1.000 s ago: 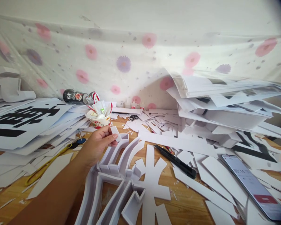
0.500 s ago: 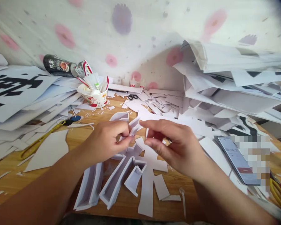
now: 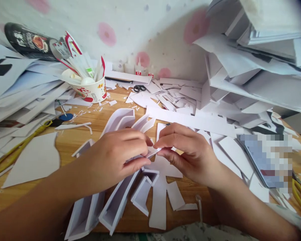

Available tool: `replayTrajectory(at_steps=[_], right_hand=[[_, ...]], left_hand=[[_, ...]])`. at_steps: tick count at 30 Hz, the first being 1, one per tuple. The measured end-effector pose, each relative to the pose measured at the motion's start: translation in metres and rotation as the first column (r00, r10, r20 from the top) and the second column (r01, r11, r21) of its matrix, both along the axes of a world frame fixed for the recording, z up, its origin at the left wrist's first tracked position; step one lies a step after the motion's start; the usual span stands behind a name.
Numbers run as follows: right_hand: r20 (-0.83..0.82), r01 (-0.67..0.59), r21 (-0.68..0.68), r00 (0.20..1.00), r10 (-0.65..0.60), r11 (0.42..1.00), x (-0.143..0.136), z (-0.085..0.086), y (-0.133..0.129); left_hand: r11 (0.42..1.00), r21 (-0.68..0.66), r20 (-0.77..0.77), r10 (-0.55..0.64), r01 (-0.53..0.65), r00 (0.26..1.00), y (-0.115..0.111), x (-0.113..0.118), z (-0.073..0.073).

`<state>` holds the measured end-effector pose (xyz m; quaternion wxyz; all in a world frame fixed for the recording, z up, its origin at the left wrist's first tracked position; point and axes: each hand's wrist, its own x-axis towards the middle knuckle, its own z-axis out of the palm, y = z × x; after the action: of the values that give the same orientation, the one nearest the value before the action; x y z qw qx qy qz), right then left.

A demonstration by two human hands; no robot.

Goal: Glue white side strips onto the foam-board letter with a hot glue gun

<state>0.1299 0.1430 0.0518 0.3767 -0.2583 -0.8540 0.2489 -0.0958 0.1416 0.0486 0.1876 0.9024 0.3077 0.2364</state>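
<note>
Near the middle of the table, my left hand [image 3: 125, 155] and my right hand [image 3: 185, 150] pinch a small white foam-board piece [image 3: 153, 152] between them. The left fingers hide part of it. Below the hands stand white channel-shaped pieces [image 3: 119, 201] with raised walls, and a smaller angled one [image 3: 142, 194] beside them. A flat white cut-out [image 3: 158, 204] lies just right of these. Curved walled pieces [image 3: 120, 118] sit beyond my left hand.
A paper bowl [image 3: 92, 92] holds packets, with a black bottle [image 3: 31, 42] behind it. Black scissors [image 3: 139, 88] lie among scraps. Yellow-handled scissors [image 3: 22, 144] rest at left. White sheets [image 3: 261, 87] pile up at right near a phone [image 3: 261, 164].
The view has moved closer and tilted down. My right fingers have closed onto the small piece, which now lies flatter between both hands; more curved walled pieces show behind them.
</note>
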Motion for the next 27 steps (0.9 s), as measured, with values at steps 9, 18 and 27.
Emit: replayTrajectory(at_steps=[9, 18, 27], right_hand=[[0.424, -0.028, 0.088, 0.906, -0.012, 0.996, -0.001, -0.010, 0.001], [0.534, -0.032, 0.098, 0.845, -0.026, 0.995, -0.011, -0.014, 0.006], [0.547, -0.047, 0.017, 0.837, 0.030, 0.999, -0.013, -0.015, 0.008]], left_hand=[[0.999, -0.043, -0.066, -0.007, 0.004, 0.998, 0.004, 0.004, 0.000], [0.997, 0.036, -0.152, 0.070, -0.065, 0.986, 0.008, 0.009, -0.010], [0.996, -0.050, -0.169, 0.068, -0.077, 0.983, 0.010, 0.011, -0.009]])
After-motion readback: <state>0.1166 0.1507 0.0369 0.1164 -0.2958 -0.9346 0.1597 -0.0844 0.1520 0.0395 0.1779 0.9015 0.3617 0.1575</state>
